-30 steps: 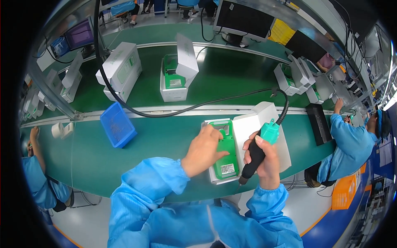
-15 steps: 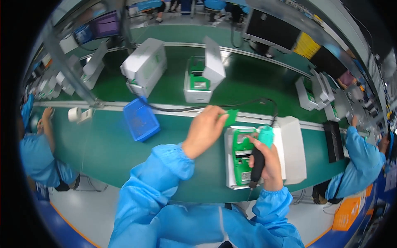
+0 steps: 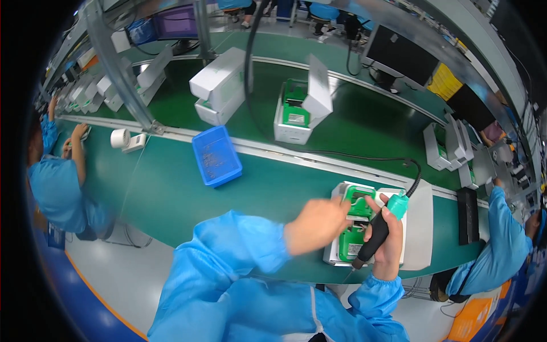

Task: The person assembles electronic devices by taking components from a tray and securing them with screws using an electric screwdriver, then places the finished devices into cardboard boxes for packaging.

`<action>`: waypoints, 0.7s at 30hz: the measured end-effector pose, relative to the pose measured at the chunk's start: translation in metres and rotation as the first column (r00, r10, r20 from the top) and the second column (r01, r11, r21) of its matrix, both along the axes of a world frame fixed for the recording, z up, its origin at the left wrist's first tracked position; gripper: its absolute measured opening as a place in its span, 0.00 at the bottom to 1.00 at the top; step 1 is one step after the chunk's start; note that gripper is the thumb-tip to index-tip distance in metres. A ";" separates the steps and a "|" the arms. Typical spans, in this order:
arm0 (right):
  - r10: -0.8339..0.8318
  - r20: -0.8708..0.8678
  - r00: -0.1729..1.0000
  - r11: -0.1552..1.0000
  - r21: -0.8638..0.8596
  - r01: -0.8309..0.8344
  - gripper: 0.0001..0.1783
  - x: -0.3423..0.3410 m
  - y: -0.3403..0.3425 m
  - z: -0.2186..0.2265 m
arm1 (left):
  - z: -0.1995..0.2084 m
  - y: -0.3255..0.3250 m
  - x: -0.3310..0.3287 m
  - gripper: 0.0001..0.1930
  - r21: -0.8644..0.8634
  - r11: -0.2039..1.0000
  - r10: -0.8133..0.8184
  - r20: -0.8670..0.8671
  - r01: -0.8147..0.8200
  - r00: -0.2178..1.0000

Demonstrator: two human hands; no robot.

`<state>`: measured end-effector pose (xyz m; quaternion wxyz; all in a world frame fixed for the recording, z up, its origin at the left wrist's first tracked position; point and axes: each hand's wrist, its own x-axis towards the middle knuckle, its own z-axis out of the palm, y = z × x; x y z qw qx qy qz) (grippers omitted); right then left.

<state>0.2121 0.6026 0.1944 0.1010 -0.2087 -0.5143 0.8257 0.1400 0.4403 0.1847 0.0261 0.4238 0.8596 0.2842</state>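
A corded electric screwdriver (image 3: pixel 376 236), black with a teal end, sits in my right hand (image 3: pixel 392 242); its thin bit points down toward my body. Just left of it, a white box (image 3: pixel 330 255) holds a green device (image 3: pixel 346 246) with a dark middle part and a pale label. My left hand (image 3: pixel 320 225) reaches across the box's left side, its fingertips at the upper part of the green device. Motion smears those fingers, and I cannot tell whether they grip anything. The box's white lid (image 3: pixel 419 231) lies folded out to the right.
A blue tray (image 3: pixel 231 175) with small dark bits stands near the rail (image 3: pixel 262 149). The screwdriver's black cable (image 3: pixel 342 155) runs across behind the box. Other white boxes (image 3: pixel 293 134) stand on the green belt beyond. Co-workers in blue sleeves sit left and right.
My left hand has moved right and toward me, from beyond the box to over it; the green piece it held is no longer distinct. My view has shifted; the right hand still holds the electric screwdriver.
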 end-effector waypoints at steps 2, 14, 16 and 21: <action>0.015 -0.032 0.999 1.000 -0.014 -0.015 0.28 0.006 0.002 0.000 | 0.003 -0.004 0.028 0.25 -0.030 0.985 -0.167 0.073 0.169 0.983; 0.109 -0.052 0.993 0.991 0.088 -0.104 0.19 0.051 0.011 0.009 | -0.043 0.034 -0.027 0.15 0.062 0.994 0.103 -0.153 -0.094 0.983; 0.109 -0.060 0.992 0.992 0.074 -0.104 0.17 0.054 0.016 0.005 | -0.047 0.047 -0.058 0.15 0.101 0.985 0.159 -0.212 -0.140 0.964; 0.037 -0.017 0.999 0.994 0.106 -0.035 0.16 0.060 0.030 -0.011 | -0.055 0.069 -0.136 0.15 0.076 0.960 0.281 -0.318 -0.271 0.906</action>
